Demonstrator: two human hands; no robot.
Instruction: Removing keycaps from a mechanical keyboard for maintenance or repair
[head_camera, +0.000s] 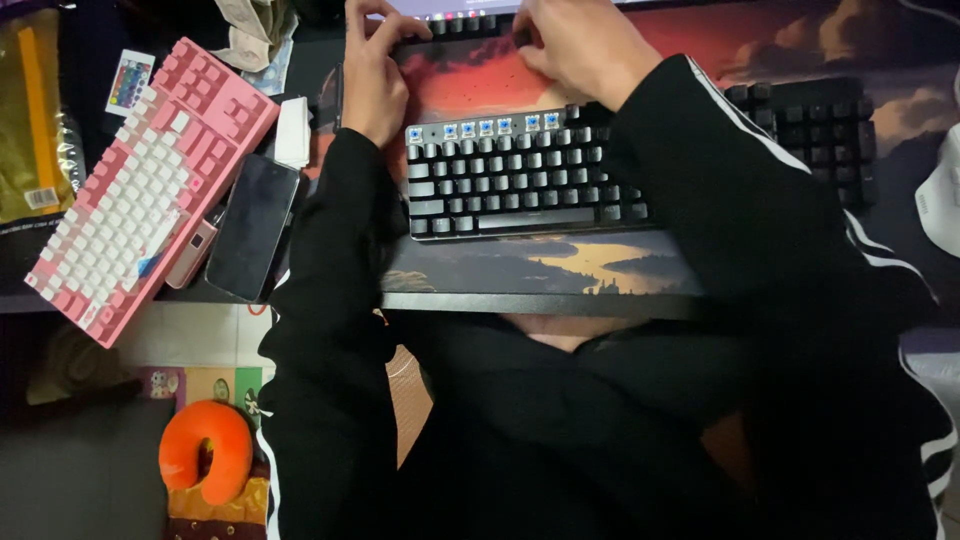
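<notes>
A black keyboard (520, 185) lies on a sunset-patterned desk mat (560, 265). Several caps are off its top row, baring blue switches (485, 127). Beyond it, a row of dark loose keycaps (465, 22) sits at the mat's far edge. My left hand (372, 75) rests on the mat left of those caps, fingers apart, fingertips by the row. My right hand (580, 45) is curled palm-down just right of the caps; its fingers hide whatever is under them. Black sleeves with white stripes cover both arms, and the right sleeve hides the keyboard's right end.
A pink and white keyboard (140, 190) lies tilted over the desk's left edge beside a dark phone (252, 225). Another black keyboard (820, 130) sits at the right and a small remote (128, 82) at the far left. An orange neck pillow (205, 450) lies on the floor.
</notes>
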